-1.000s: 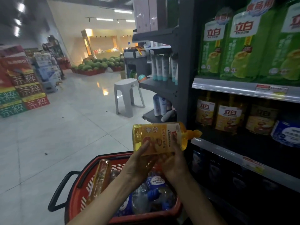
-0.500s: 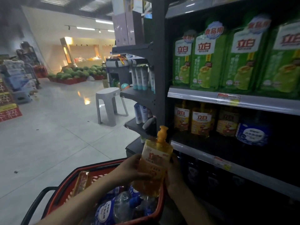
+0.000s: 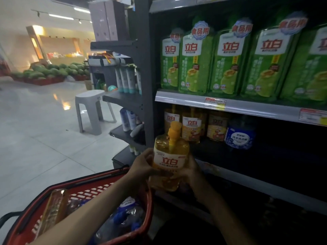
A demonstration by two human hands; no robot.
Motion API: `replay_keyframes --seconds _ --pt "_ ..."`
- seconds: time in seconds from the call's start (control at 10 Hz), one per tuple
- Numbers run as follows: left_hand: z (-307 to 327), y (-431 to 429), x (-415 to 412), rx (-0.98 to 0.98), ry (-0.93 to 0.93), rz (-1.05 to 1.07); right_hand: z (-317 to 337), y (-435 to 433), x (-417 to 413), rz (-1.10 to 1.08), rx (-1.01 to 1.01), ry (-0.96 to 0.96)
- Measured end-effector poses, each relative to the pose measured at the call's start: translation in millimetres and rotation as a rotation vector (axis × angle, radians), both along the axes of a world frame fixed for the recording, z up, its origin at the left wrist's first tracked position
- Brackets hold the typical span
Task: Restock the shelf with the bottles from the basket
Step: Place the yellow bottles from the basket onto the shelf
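Fingers of both hands wrap yellow bottle mid-frame, upright; keep label fwd, slide onto shelf w/ matching 3.

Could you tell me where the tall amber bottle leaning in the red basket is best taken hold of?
Probably the upper body of the amber bottle, coming from above: it leans against the basket wall, top end exposed and free of the other bottles.

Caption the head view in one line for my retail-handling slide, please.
Both hands, left hand and right hand, hold an upright yellow pump bottle above the red basket, facing the shelf.
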State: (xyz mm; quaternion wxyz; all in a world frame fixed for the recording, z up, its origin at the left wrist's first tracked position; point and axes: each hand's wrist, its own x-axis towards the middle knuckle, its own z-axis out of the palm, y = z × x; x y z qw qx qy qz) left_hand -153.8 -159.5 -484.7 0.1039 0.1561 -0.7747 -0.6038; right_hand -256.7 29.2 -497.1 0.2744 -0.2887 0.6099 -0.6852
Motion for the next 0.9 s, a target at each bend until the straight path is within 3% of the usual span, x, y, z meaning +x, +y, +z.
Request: replay_keyframes --seconds 0.1,0.3,0.6,0.7,0.9 --pt "26.5 15.4 -23.3 -0.018 0.071 -0.088 3.5 19.8 -17.9 -0.062 0.092 0.112" --pt "41.3 49.5 -74.1 -0.129 0.17 -0.204 6.8 57.2 -56.4 -0.213 0.128 0.147" --pt "7.0 82.4 -151.2 -0.366 0.406 -0.208 -34.5 64.9 -107.1 -0.648 0.101 0.268" --pt "-5.7 88.5 -168.4 -0.41 0.438 -0.153 -39.5 63.0 -116.6 -0.714 0.035 0.297" --pt "-27.3 99.6 -198.6 -0.303 0.308 -0.046 -52.6 58.1 -134.7 -0.793 0.046 0.329"
